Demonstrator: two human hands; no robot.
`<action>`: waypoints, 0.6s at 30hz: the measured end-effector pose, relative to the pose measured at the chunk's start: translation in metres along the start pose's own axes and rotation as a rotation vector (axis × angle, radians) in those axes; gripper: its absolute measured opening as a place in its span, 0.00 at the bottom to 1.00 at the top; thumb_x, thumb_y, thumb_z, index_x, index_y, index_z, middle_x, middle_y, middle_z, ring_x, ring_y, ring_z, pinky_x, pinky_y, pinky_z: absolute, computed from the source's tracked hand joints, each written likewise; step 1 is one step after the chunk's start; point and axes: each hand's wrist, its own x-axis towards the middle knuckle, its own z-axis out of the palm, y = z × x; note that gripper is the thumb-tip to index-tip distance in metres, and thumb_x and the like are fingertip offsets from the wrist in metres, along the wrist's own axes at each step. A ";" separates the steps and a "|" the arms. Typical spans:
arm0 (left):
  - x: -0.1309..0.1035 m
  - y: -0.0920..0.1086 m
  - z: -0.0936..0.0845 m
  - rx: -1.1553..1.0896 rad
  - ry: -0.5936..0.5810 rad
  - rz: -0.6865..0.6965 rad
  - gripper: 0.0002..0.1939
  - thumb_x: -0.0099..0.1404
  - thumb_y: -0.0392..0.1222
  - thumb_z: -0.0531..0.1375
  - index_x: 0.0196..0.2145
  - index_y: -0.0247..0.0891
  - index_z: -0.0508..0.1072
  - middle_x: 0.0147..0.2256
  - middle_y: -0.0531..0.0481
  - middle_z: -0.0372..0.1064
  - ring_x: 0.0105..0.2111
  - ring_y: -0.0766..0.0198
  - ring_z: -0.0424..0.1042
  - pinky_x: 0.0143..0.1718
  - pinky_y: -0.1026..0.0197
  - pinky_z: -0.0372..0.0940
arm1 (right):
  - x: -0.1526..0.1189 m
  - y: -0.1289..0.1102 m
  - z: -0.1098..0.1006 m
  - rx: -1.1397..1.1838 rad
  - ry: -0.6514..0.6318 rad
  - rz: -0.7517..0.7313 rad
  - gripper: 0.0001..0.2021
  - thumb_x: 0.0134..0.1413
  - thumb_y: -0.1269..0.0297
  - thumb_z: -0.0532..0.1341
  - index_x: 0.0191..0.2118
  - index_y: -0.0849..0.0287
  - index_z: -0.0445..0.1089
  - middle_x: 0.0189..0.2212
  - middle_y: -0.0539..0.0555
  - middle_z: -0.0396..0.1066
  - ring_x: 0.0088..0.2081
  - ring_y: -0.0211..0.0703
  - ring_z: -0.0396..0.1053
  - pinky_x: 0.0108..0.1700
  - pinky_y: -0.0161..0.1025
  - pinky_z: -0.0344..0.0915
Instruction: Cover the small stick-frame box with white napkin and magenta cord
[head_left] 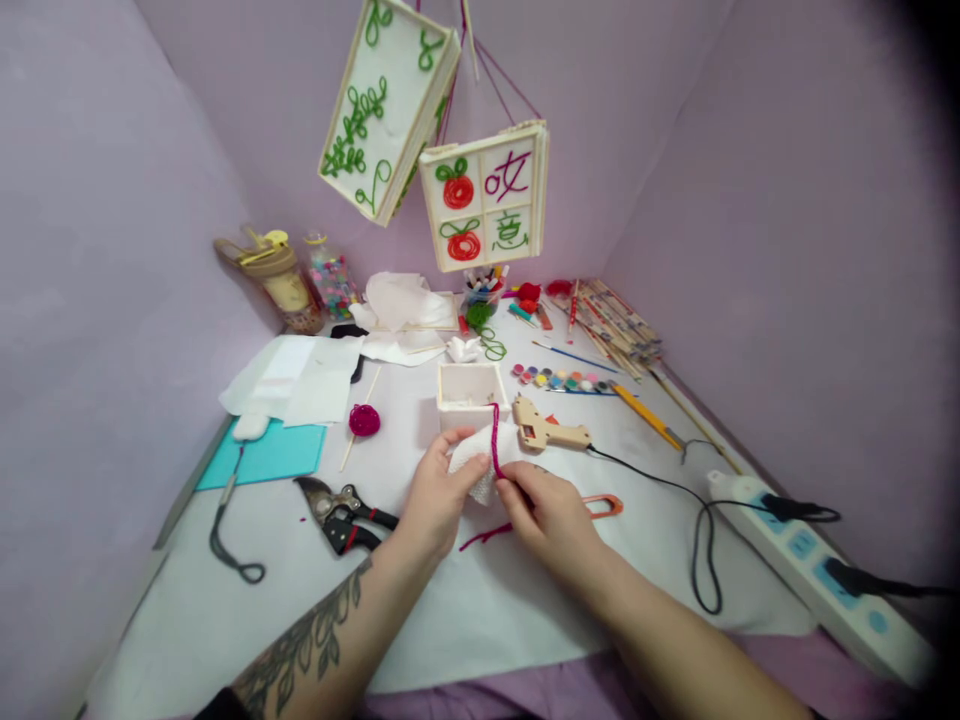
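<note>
My left hand (439, 490) is closed on a small white textured sheet (474, 482), thumb on top; whether it is cloth or paper I cannot tell. Against the sheet's right side, a magenta yarn (495, 440) runs upright, pinched low down by the fingers of my right hand (544, 505). A loose magenta strand (484, 537) lies on the table below. Just beyond my hands stands a small white open box (472, 388) with pale wooden edges. To its right lies a beige glue gun (551, 430). Orange-handled scissors (606, 506) are partly hidden by my right hand.
Pruning shears (345, 515) lie beside my left forearm, with a magenta yarn ball (364, 420) behind. A paint palette (562, 379), a utility knife (646, 415) and a power strip (802, 560) with cords are on the right. Two decorated lanterns (484, 195) hang overhead.
</note>
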 end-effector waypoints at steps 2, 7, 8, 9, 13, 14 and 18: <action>0.000 0.001 0.001 -0.021 0.000 -0.008 0.31 0.50 0.43 0.72 0.49 0.37 0.64 0.37 0.48 0.75 0.36 0.63 0.74 0.39 0.62 0.66 | 0.001 0.000 0.000 -0.005 -0.005 -0.014 0.09 0.63 0.66 0.52 0.37 0.57 0.68 0.27 0.53 0.73 0.27 0.42 0.70 0.31 0.37 0.62; 0.000 0.001 0.003 -0.035 -0.002 -0.025 0.31 0.50 0.42 0.72 0.48 0.37 0.64 0.36 0.49 0.75 0.35 0.64 0.73 0.38 0.63 0.65 | 0.001 0.001 0.002 -0.016 -0.039 -0.014 0.09 0.63 0.66 0.52 0.37 0.57 0.69 0.28 0.53 0.73 0.28 0.42 0.69 0.32 0.37 0.62; 0.000 0.000 0.003 -0.031 -0.006 -0.027 0.31 0.50 0.43 0.72 0.48 0.37 0.64 0.36 0.49 0.75 0.35 0.64 0.73 0.38 0.63 0.65 | 0.001 0.001 0.002 -0.019 -0.047 -0.011 0.08 0.63 0.66 0.52 0.37 0.57 0.69 0.28 0.53 0.73 0.28 0.42 0.69 0.32 0.37 0.61; 0.001 -0.001 0.002 -0.024 -0.012 -0.029 0.31 0.50 0.43 0.72 0.48 0.37 0.64 0.36 0.49 0.75 0.35 0.63 0.73 0.38 0.63 0.65 | 0.000 0.001 0.002 -0.020 -0.051 -0.010 0.08 0.63 0.66 0.52 0.37 0.57 0.69 0.28 0.53 0.72 0.28 0.42 0.69 0.32 0.37 0.61; 0.001 0.003 -0.006 0.092 0.003 0.013 0.30 0.51 0.43 0.71 0.48 0.37 0.64 0.38 0.47 0.74 0.35 0.62 0.73 0.37 0.62 0.66 | -0.001 -0.001 0.000 0.046 -0.009 -0.019 0.08 0.62 0.66 0.53 0.35 0.57 0.69 0.26 0.52 0.71 0.27 0.41 0.68 0.31 0.37 0.61; -0.001 0.008 -0.009 0.147 0.028 0.052 0.30 0.51 0.43 0.71 0.48 0.37 0.65 0.39 0.47 0.74 0.36 0.61 0.73 0.38 0.61 0.66 | -0.001 -0.002 -0.002 0.085 0.029 -0.003 0.08 0.63 0.65 0.53 0.35 0.57 0.68 0.26 0.52 0.71 0.27 0.41 0.67 0.31 0.36 0.61; -0.013 0.040 -0.016 0.137 0.000 0.178 0.31 0.48 0.45 0.73 0.48 0.40 0.67 0.41 0.48 0.74 0.37 0.62 0.74 0.38 0.63 0.67 | 0.004 -0.001 -0.008 0.248 0.165 0.211 0.11 0.62 0.60 0.54 0.30 0.56 0.67 0.22 0.49 0.66 0.24 0.40 0.63 0.28 0.36 0.59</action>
